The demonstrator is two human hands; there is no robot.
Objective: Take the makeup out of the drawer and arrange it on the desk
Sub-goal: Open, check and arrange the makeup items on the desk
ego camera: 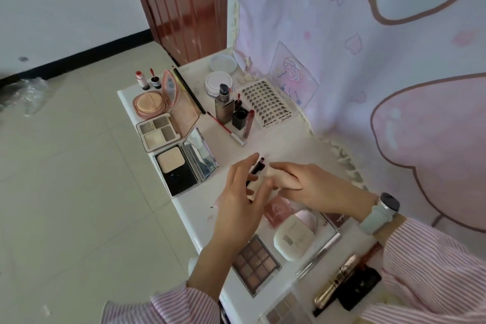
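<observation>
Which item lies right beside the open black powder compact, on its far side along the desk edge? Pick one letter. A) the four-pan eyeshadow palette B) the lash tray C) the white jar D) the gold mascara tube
A: the four-pan eyeshadow palette sits directly beyond the black powder compact along the desk edge.

Bare white desk top (294,151) lies between the open black powder compact (181,167) and the frilled curtain edge (347,163).
</observation>
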